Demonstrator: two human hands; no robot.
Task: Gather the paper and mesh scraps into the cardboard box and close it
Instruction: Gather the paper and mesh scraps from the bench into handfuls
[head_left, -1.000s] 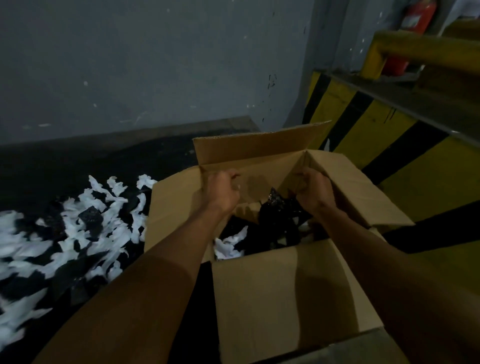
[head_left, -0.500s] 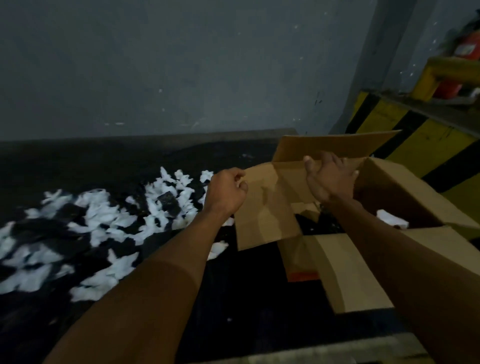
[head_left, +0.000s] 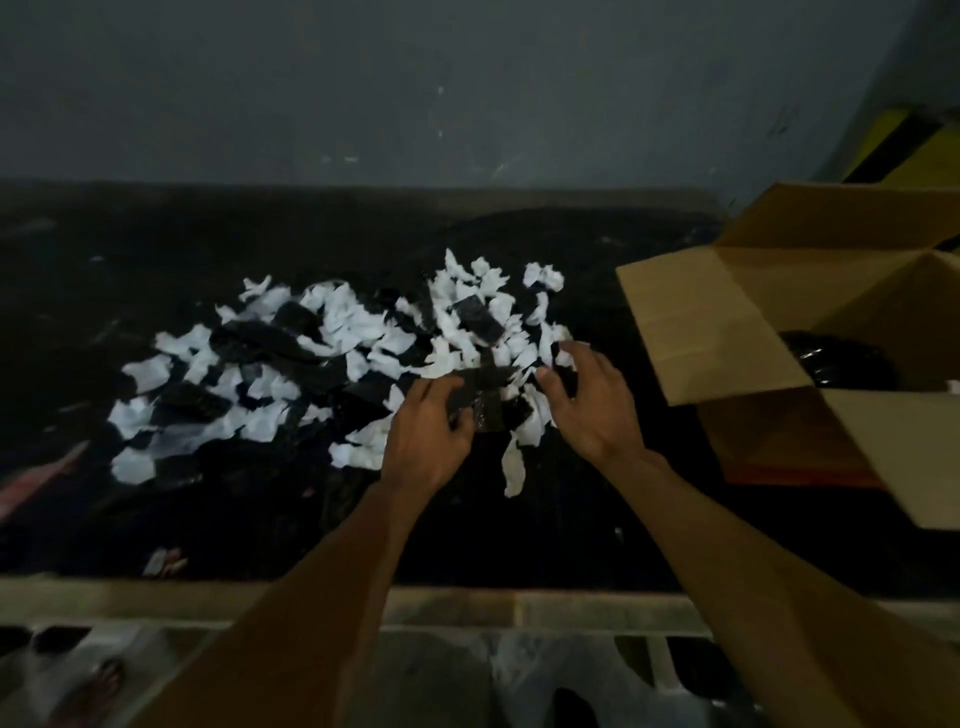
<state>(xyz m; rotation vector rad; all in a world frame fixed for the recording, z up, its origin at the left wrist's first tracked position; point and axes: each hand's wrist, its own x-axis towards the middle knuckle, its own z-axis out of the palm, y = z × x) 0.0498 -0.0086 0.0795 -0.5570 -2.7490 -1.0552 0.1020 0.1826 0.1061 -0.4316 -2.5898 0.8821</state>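
White paper scraps (head_left: 353, 322) and black mesh scraps (head_left: 275, 338) lie mixed in a wide pile on the dark surface (head_left: 519, 535). My left hand (head_left: 426, 436) is at the pile's near right edge, its thumb and curled fingers gripping dark mesh pieces (head_left: 485, 400). My right hand (head_left: 592, 405) is just to the right, its bent fingers cupped against white scraps without closing on them. The cardboard box (head_left: 727, 322) stands open at the right, flaps spread. Black mesh (head_left: 836, 358) lies inside it.
A grey wall (head_left: 415, 93) rises behind the surface. A pale ledge (head_left: 467, 603) runs along the near edge. Yellow-and-black striping (head_left: 904, 150) shows at the top right. A foot in a sandal (head_left: 104, 680) is at the bottom left. A loose scrap (head_left: 161, 561) lies near the front.
Both hands left the box, where they had dropped scraps, and swung left to the pile. The view turned left with them, and the left hand now grips mesh pieces.
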